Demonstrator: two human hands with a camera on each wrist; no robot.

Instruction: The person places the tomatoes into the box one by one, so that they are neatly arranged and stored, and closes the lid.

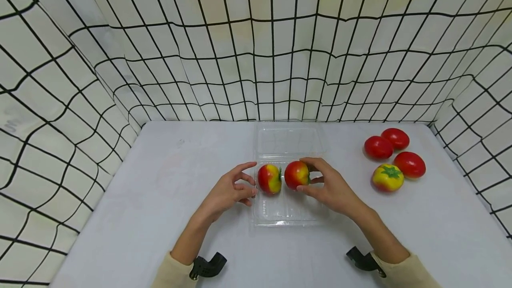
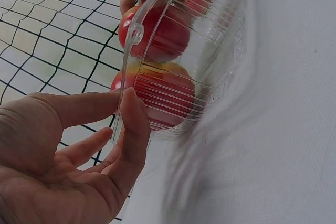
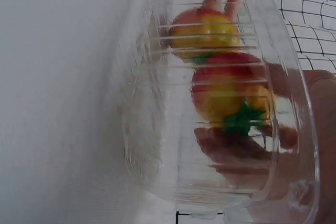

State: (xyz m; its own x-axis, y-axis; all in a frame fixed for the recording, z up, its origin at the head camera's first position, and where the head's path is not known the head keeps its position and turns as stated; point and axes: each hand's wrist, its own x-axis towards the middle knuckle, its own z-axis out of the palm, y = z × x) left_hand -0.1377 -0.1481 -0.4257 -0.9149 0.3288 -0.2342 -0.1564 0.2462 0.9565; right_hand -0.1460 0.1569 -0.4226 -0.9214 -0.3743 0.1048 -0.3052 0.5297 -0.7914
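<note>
A clear plastic clamshell container [image 1: 276, 215] lies with its lid folded back on the white table. Inside its left part sits a red-and-yellow tomato [image 1: 269, 179] with a green calyx. My left hand [image 1: 227, 194] is at the container's left side; in the left wrist view its thumb and index finger pinch the clear rim [image 2: 123, 88]. My right hand [image 1: 335, 191] reaches over the right wall and grips a second red-and-yellow tomato [image 1: 296, 175] between thumb and fingers. Through the wall in the right wrist view, the green calyx [image 3: 244, 119] of that tomato faces the right palm.
To the right on the table [image 1: 192, 154] lie several more tomatoes: a yellow-and-red one [image 1: 388, 178] with its calyx up, and red ones [image 1: 410, 165] around it. White walls with black netting [image 1: 272, 57] enclose the back and both sides.
</note>
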